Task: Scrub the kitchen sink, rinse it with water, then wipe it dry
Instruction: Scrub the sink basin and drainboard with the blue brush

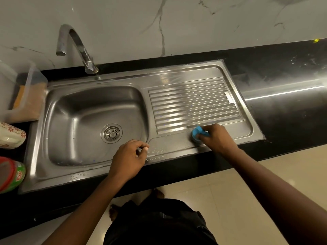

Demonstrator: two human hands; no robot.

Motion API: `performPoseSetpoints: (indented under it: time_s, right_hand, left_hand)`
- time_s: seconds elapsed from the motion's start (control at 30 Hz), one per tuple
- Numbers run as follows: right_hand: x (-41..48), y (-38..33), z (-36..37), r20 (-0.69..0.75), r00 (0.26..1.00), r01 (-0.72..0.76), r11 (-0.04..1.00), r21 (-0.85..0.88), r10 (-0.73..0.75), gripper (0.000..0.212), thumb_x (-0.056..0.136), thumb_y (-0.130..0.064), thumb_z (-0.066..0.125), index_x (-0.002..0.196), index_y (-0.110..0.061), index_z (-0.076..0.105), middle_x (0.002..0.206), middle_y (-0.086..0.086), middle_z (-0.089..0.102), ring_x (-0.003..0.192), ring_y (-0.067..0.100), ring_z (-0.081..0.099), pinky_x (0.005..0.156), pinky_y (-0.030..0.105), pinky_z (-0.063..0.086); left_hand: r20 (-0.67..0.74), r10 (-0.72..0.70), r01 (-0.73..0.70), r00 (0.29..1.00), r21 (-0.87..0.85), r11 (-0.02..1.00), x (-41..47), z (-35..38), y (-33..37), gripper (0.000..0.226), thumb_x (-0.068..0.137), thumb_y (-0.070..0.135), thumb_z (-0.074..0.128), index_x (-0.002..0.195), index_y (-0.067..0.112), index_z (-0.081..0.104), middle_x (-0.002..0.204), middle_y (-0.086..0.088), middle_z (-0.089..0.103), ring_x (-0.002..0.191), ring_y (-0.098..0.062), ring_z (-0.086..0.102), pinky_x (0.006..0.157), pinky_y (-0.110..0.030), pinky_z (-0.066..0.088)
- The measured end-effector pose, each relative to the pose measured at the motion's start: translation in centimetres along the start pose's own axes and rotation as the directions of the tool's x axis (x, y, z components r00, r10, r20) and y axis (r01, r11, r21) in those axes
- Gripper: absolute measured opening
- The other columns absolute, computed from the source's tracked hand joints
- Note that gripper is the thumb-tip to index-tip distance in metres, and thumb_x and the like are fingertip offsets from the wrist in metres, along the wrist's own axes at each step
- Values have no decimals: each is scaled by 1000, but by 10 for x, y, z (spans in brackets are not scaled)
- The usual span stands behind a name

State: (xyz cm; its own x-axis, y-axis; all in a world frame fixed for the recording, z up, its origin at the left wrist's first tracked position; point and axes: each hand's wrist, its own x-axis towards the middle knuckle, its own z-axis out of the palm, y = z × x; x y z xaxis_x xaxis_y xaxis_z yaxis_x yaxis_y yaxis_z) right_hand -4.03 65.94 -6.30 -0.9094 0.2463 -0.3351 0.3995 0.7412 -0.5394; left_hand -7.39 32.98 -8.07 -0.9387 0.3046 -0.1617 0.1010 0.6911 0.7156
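Blue scrubber [197, 132] largely beneath right hand [218, 137]; green jar [11, 174] half off left edge.

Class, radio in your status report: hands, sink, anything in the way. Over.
Right hand grips blue scrubber on drainboard. Left hand loosely curled, empty, over sink front rim. Nothing blocking.

Brushed steel sink [58, 121] (wet); glossy black counter [283, 71].

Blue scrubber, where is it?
In the head view, the blue scrubber is right of the basin, gripped by the right hand and pressed on the near edge of the drainboard.
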Motion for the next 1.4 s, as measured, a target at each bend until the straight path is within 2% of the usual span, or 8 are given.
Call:
performPoseSetpoints:
  time_s: [0.13,0.3,0.47,0.67,0.83,1.13,1.23,1.4]
  right_hand:
    - [20,-8,7,-47,999,-19,997,74,22,36,93,-35,75,125,-18,73,107,-3,74,94,14,70,84,30,56]
    - [11,-26,33,99,994,37,997,63,-44,44,90,-40,77,130,-21,71,115,2,76,97,13,71,91,37,59]
    - [-2,8,4,99,995,-12,1000,-25,14,42,91,-42,76,127,-21,71,89,-11,69,73,-2,64,64,12,45]
    - [16,26,-30,26,990,-140,987,-79,142,50,89,-33,79,132,-10,69,117,12,72,90,17,65,75,26,48]
    - [13,-9,-3,182,977,-99,991,-86,113,37,88,-32,80,119,-11,77,92,1,69,76,5,64,60,17,43]
    - [-29,-55,57,122,990,-70,996,49,64,50,93,-38,73,136,-13,65,125,4,67,101,11,62,90,28,54]
    - [-43,-28,44,37,988,-151,985,86,149,50,93,-42,72,138,-21,63,122,1,69,97,7,66,89,27,56]
    - [-42,16,-4,-119,946,-285,949,132,301,53,94,-32,73,141,-13,59,128,12,68,105,20,68,98,44,58]
  left_hand:
    - [18,4,-5,1000,9,1000,1,4,5,12,97,30,66,102,33,77,98,20,69,83,-3,65,75,-33,59]
    - [45,25,-26,999,15,1000,4,10,12,12,98,31,66,103,32,77,99,20,69,85,-1,64,76,-31,58]
    - [45,37,-37,998,3,999,6,11,13,12,98,31,66,103,33,77,99,21,69,84,-1,64,75,-28,57]
    - [51,24,-25,998,27,999,4,9,14,12,98,31,66,103,33,77,99,21,68,84,0,63,75,-28,56]
    - [77,35,-37,996,22,999,5,11,18,13,99,33,65,104,33,77,101,20,69,84,-1,64,75,-29,58]
    - [161,118,-123,980,25,992,14,0,20,15,99,34,64,106,32,77,101,19,68,84,2,62,78,-30,57]
    - [191,139,-147,972,27,989,22,-6,18,14,99,33,64,106,31,77,102,18,68,84,3,62,76,-26,55]
    - [187,153,-155,970,-1,988,34,-12,17,14,98,32,65,104,31,77,99,18,69,83,0,65,78,-34,60]
